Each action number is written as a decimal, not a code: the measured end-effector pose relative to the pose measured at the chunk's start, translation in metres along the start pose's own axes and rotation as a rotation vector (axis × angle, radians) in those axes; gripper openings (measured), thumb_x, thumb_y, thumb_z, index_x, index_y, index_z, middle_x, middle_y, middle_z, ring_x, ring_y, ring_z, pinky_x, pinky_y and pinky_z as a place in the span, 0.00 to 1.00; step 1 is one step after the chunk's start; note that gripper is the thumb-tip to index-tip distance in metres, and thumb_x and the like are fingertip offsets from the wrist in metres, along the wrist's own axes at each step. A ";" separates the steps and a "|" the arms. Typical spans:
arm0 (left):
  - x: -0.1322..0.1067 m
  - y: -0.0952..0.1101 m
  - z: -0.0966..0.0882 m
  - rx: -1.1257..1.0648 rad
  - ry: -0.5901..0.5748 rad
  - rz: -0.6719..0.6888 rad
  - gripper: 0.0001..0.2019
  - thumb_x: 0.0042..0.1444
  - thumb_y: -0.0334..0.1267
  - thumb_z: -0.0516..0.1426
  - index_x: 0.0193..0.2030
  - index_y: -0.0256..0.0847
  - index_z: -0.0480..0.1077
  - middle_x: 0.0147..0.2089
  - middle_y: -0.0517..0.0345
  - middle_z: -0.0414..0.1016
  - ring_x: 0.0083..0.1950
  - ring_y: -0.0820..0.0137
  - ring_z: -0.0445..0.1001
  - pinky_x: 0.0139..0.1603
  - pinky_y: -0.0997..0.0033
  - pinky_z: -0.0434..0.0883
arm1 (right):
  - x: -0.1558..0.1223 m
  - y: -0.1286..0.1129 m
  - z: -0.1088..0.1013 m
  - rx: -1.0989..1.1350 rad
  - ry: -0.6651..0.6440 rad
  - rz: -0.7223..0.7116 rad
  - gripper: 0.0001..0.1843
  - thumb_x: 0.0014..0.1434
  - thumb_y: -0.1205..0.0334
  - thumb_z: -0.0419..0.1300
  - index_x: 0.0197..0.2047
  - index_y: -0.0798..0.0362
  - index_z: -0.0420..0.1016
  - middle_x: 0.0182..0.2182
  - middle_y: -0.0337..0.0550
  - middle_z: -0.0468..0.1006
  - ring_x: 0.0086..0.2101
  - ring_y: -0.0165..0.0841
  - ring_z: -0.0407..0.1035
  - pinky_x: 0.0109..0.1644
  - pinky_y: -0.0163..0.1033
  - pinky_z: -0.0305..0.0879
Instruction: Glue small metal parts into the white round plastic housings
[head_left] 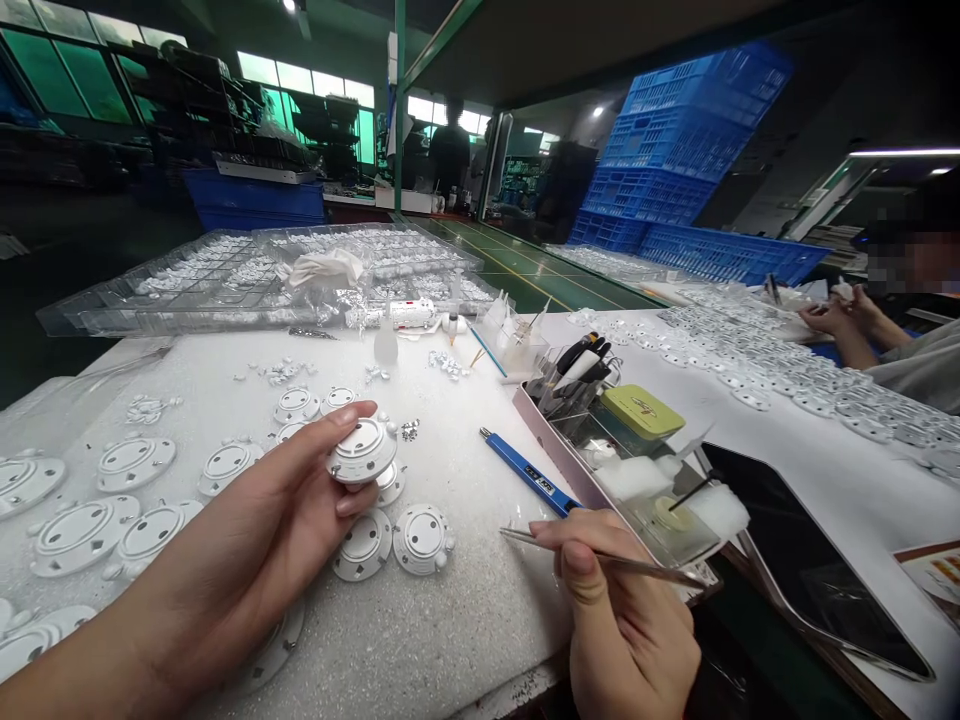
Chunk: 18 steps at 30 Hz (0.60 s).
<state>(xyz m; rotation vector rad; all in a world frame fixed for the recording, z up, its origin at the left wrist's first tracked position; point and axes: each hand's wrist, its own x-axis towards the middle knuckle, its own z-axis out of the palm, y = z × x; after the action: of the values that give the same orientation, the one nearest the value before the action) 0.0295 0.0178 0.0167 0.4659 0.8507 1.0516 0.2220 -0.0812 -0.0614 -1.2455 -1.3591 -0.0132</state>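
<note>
My left hand (pixel 262 530) is closed around a round white plastic disc (pixel 362 450), held up off the white table (pixel 465 620) between thumb and fingers. Several more white discs (pixel 135 462) lie flat around it, two of them (pixel 394 540) just below the held one. My right hand (pixel 622 620) pinches thin metal tweezers (pixel 525 540), whose tip points left over the table near the front edge. A blue pen-like tool (pixel 529 472) lies just beyond the tweezers.
A clear tray (pixel 637 470) with pens, a green tin and white pads stands right of my hands, a dark tablet (pixel 810 560) beside it. Clear part trays (pixel 247 280) fill the back. Another person's hands (pixel 840 318) work at far right. Blue crates (pixel 675 150) are stacked behind.
</note>
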 end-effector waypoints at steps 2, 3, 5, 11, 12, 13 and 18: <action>0.000 0.000 -0.001 0.000 -0.009 0.002 0.04 0.53 0.27 0.62 0.36 0.37 0.78 0.34 0.56 0.64 0.30 0.73 0.67 0.25 0.72 0.78 | 0.002 -0.001 0.001 0.018 0.051 0.079 0.08 0.65 0.69 0.56 0.40 0.49 0.75 0.34 0.38 0.77 0.35 0.31 0.71 0.40 0.39 0.67; 0.000 0.000 -0.001 0.004 -0.012 0.011 0.05 0.54 0.27 0.61 0.36 0.37 0.78 0.34 0.56 0.65 0.30 0.73 0.67 0.25 0.73 0.77 | 0.005 -0.003 0.002 0.049 0.069 0.085 0.08 0.65 0.69 0.56 0.42 0.48 0.75 0.36 0.37 0.77 0.36 0.31 0.72 0.41 0.39 0.67; 0.001 0.001 -0.001 0.013 -0.026 0.034 0.06 0.54 0.26 0.61 0.38 0.36 0.77 0.34 0.56 0.65 0.29 0.74 0.66 0.24 0.75 0.76 | 0.021 -0.008 0.006 0.114 0.041 0.039 0.09 0.64 0.69 0.58 0.44 0.48 0.75 0.39 0.37 0.78 0.38 0.31 0.73 0.44 0.39 0.69; 0.004 0.011 -0.001 0.001 -0.054 0.060 0.08 0.55 0.27 0.60 0.41 0.37 0.76 0.35 0.55 0.65 0.31 0.73 0.68 0.25 0.74 0.74 | 0.097 -0.028 0.028 -0.227 -0.314 0.014 0.04 0.65 0.64 0.58 0.40 0.53 0.75 0.35 0.39 0.80 0.35 0.32 0.75 0.37 0.35 0.65; 0.005 0.013 -0.002 0.004 -0.052 0.066 0.07 0.56 0.27 0.60 0.41 0.38 0.76 0.36 0.55 0.66 0.32 0.72 0.68 0.26 0.74 0.74 | 0.105 -0.029 0.033 -0.333 -0.388 0.045 0.04 0.64 0.64 0.59 0.38 0.53 0.74 0.32 0.39 0.80 0.33 0.32 0.75 0.34 0.36 0.63; 0.005 0.014 -0.003 0.011 -0.055 0.071 0.07 0.56 0.28 0.60 0.42 0.39 0.76 0.36 0.55 0.66 0.33 0.72 0.69 0.27 0.73 0.74 | 0.110 -0.029 0.037 -0.428 -0.462 0.076 0.04 0.64 0.64 0.59 0.36 0.53 0.74 0.30 0.39 0.80 0.30 0.33 0.74 0.32 0.36 0.61; 0.004 0.016 -0.007 0.101 -0.067 0.093 0.09 0.57 0.31 0.61 0.44 0.44 0.77 0.40 0.57 0.70 0.36 0.72 0.70 0.32 0.72 0.76 | 0.110 -0.016 0.053 -0.582 -0.593 0.124 0.03 0.62 0.66 0.61 0.34 0.52 0.75 0.25 0.40 0.78 0.28 0.36 0.73 0.30 0.36 0.56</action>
<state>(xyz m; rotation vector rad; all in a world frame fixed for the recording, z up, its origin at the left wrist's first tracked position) 0.0155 0.0279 0.0224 0.6278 0.8319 1.0757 0.2084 0.0155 0.0137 -1.9224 -1.8595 0.0557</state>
